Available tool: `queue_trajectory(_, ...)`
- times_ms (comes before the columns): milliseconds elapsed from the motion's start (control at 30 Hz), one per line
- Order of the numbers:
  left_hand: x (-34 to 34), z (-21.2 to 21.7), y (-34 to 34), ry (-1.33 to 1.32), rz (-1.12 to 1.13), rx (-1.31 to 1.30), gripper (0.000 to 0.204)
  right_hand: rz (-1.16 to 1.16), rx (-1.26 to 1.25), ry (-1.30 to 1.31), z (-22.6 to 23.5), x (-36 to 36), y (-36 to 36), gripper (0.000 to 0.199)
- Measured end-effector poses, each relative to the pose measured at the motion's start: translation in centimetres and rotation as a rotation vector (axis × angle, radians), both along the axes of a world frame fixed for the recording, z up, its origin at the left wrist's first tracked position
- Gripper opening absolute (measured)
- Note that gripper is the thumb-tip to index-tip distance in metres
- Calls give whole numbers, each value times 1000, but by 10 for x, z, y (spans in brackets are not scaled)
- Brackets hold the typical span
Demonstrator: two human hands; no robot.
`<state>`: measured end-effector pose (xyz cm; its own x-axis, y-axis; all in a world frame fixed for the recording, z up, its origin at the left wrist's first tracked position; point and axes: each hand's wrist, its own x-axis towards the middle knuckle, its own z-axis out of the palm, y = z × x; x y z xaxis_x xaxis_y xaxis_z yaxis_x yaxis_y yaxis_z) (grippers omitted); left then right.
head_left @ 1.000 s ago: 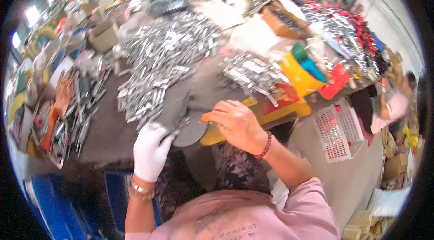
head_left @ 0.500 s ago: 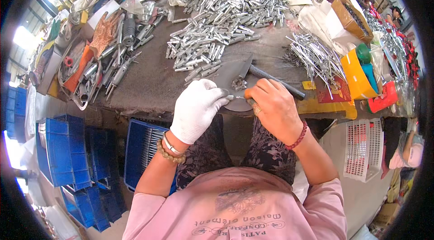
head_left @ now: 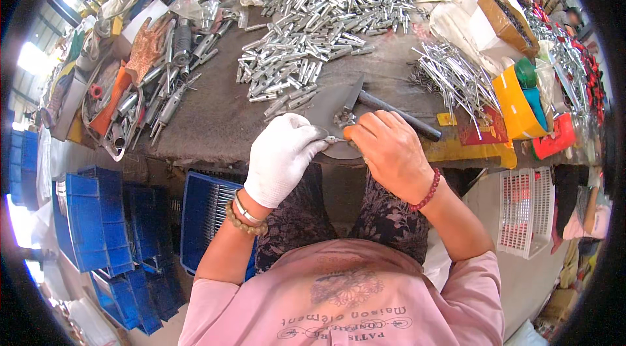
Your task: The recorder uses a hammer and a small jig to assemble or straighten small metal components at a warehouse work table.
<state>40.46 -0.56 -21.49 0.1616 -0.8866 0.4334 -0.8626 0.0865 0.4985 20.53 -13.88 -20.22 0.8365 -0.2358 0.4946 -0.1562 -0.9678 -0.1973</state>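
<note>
Your left hand (head_left: pixel 282 157), in a white knit covering, is at the near edge of the counter (head_left: pixel 215 95). Its thumb and forefinger are pinched together on a small metal part (head_left: pixel 334 140), which projects to the right from the fingertips. Your bare right hand (head_left: pixel 394 157) faces it from the other side, palm down, with the fingers curled and drawn narrow at the part's right end. You cannot tell whether these fingers grip the part or only touch it, because the knuckles cover the contact. The part sits between your two hands, above the near portion of a flat grey plate (head_left: pixel 319 108).

Just beyond the part, a small cluster of metal pieces (head_left: pixel 343 118) rests on the plate. Beside it lies a hammer (head_left: pixel 401 115), its wedge-shaped head over the plate and its dark handle slanting right, behind your right hand.

Farther back on the counter, note a large heap of silver metal tubes (head_left: pixel 326 13). To its right is a smaller pile of thin metal rods (head_left: pixel 453 75), and next to that a yellow container (head_left: pixel 520 105). At the left end of the counter, an orange glove (head_left: pixel 149 49) lies beside assorted metal tools (head_left: pixel 171 101).

Below the counter, blue bins (head_left: pixel 98 219) stand at your left, and a white perforated basket (head_left: pixel 525 209) stands at your right.
</note>
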Motion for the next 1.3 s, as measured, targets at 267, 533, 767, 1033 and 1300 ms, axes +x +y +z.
queue_trajectory(267,1,-3,0,33,4,-11,15,25,-71,42,7,2,0,10)
queue_trajectory(533,3,-11,0,198,-9,-14,16,48,-72,57,8,4,-2,3)
queue_trajectory(767,4,-9,-2,167,-61,-45,17,65,-80,64,5,9,-1,3)
queue_trajectory(1033,0,1,2,84,-15,6,18,-90,54,-228,3,-8,-19,22)
queue_trajectory(1300,-7,1,-3,88,1,-25,12,-638,99,20,-3,-69,-104,12)
